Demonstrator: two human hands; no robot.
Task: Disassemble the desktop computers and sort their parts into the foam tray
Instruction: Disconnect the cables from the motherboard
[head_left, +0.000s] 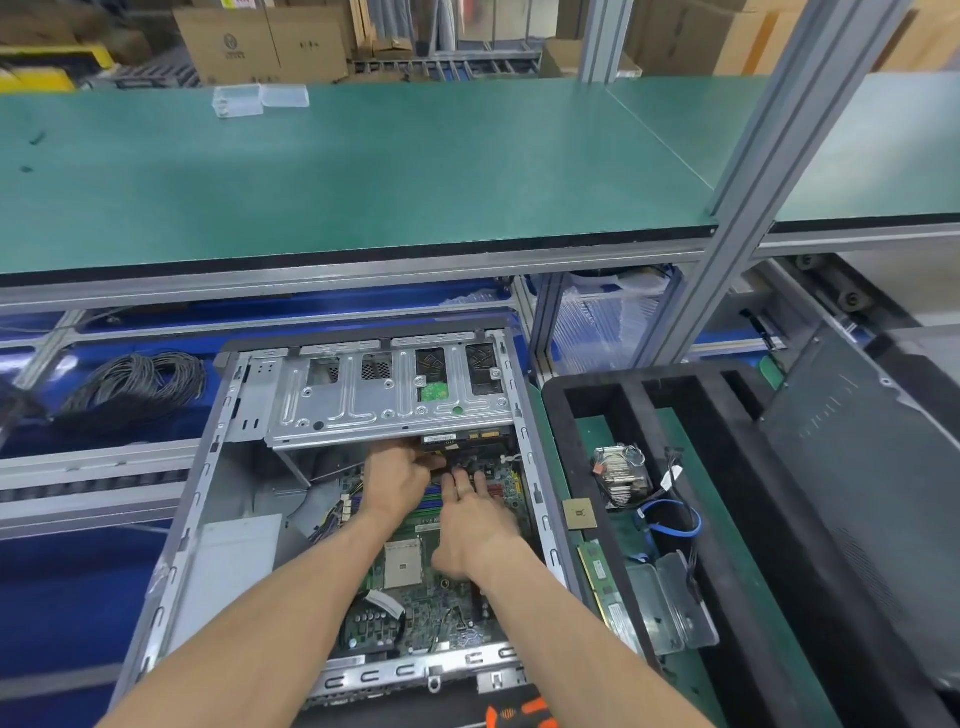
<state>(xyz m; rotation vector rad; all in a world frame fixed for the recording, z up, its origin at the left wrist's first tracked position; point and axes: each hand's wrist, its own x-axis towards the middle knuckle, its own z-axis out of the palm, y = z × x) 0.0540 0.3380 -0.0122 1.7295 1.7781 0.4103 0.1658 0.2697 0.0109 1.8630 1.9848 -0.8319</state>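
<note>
The case (332, 519) lies open on the bench left of the foam tray (582, 415), roughly mid-teardown: drive cage (384, 400) and board (415, 587) still in (CPU socket bare). Tray already holds heatsink (621, 475), blue cable (675, 519), RAM (597, 577), CPU (579, 514). Left hand (397, 480) reaches under the cage, fingers hidden, can't tell grip; right hand (475, 525) fingers straight, close together, nr the slots.

I'm at a factory teardown line. My green-matted desk (395, 171) sits on aluminium posts (769, 171); stacked cartons (260, 44) and pallets (441, 67) crowd the floor behind. An opened computer case (249, 519) lies before me, a black foam tray (582, 467) of pulled parts beside it.
</note>
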